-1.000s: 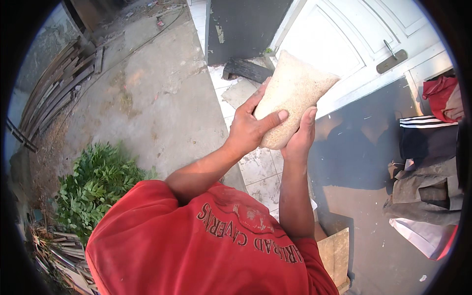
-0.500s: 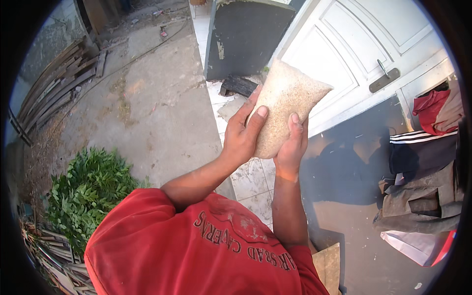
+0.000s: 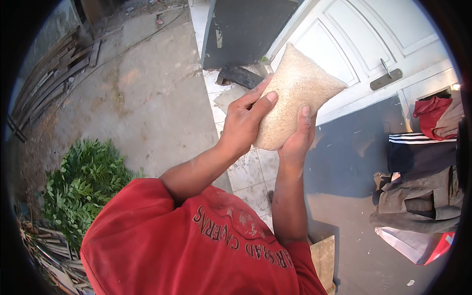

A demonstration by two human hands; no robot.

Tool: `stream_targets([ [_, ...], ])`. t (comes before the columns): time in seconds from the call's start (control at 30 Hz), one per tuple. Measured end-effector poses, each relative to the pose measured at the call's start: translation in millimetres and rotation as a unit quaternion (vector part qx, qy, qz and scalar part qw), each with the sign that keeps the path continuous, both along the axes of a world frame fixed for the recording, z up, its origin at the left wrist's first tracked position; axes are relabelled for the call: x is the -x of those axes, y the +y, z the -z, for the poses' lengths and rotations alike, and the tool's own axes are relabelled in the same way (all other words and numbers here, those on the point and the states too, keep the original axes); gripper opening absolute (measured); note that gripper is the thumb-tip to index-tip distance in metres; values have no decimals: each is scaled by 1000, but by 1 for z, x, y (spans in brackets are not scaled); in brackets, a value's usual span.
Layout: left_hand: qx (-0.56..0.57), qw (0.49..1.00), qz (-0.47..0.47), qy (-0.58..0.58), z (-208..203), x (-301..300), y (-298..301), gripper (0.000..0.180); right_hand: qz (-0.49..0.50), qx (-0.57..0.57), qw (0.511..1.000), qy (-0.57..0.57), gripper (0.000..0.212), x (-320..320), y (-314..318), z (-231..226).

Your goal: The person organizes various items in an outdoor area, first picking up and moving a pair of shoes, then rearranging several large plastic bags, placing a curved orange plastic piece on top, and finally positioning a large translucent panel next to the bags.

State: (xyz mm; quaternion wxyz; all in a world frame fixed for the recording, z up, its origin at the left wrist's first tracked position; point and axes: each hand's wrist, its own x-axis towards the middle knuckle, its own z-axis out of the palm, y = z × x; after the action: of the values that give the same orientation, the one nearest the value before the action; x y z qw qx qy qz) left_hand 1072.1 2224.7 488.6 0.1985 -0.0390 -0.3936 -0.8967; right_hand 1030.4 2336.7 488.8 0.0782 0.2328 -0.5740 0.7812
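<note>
Between my two hands I hold up a plump clear plastic bag (image 3: pixel 300 88) packed with pale beige grains or flakes; the exact contents are too fine to name. Its two top corners stick out, one upward and one to the right. My left hand (image 3: pixel 246 115) grips the bag's left side, with the thumb lying across its front. On the lower right side, my right hand (image 3: pixel 300 135) wraps round it, thumb on the front and the other fingers hidden behind. The bag is tilted, its rounded bottom toward me.
A white panelled door (image 3: pixel 344 44) with a metal handle stands ahead right, beside a dark grey panel (image 3: pixel 241 32). Charred-looking wood (image 3: pixel 239 77) lies on the tiles. Clothes (image 3: pixel 423 152) hang at right. Leafy green branches (image 3: pixel 88 184) and stacked planks (image 3: pixel 54 78) are at left.
The bag has shifted slightly up and to the right, with both hands still round it. My view has moved a little.
</note>
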Motion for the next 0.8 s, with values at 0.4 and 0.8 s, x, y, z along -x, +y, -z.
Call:
stream_targets([
  [0.4, -72, 990, 90, -79, -1, -3, -20, 53, -16, 43, 994, -100, 68, -9, -14, -4],
  [0.8, -108, 989, 93, -46, 0, -23, -27, 48, -34, 31, 993, -110, 69, -27, -23, -8],
])
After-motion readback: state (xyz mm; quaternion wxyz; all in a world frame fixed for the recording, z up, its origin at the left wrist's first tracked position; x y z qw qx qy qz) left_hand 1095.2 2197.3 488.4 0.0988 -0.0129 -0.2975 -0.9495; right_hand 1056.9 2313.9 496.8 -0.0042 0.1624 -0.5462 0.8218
